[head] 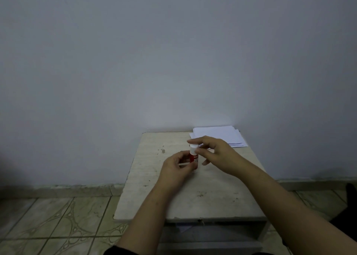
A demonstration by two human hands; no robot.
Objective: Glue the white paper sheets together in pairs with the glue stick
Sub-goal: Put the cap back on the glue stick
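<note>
Glue stick held upright in both hands over small table.

Pale worn table (173,202); stack of white paper sheets (220,136) at far right corner. Left hand (176,167) grips red glue stick (193,156) body at mid-table; right hand (214,152) pinches its white cap (193,148).

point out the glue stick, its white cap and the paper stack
glue stick (193,158), head view, on the red label of its body
white cap (192,148), head view, on the cap's side wall below the fingers
paper stack (222,134), head view, on the bare top sheet
</note>
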